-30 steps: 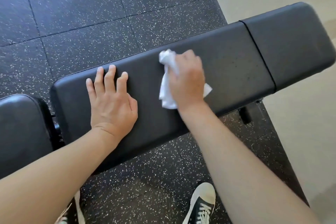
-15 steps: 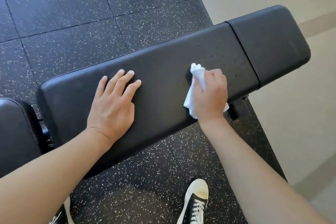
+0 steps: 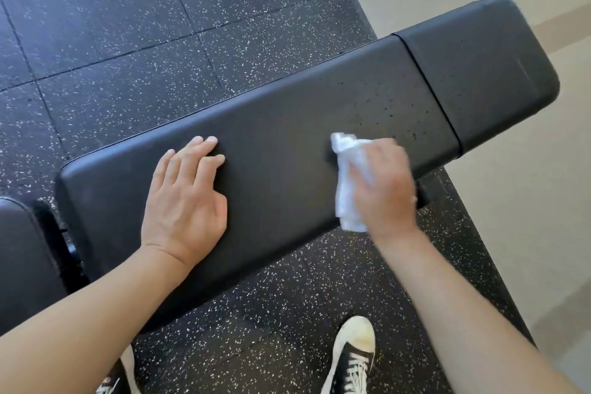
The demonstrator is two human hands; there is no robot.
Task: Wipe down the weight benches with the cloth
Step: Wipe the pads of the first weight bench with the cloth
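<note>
Leaning over the long black padded weight bench (image 3: 287, 150), the person kept the left hand (image 3: 185, 198) flat on its near end, fingers straight and close together. The right hand (image 3: 383, 185) curled round a crumpled white cloth (image 3: 348, 189), pressing it on the pad near the seam. Fine droplets (image 3: 393, 102) speckled the pad just beyond. A black-and-white sneaker (image 3: 351, 358) stood on the speckled rubber floor (image 3: 128, 41).

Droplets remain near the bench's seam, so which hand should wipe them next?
Right hand: it grips the cloth beside the droplets. The left hand rests flat, farther away.
</note>
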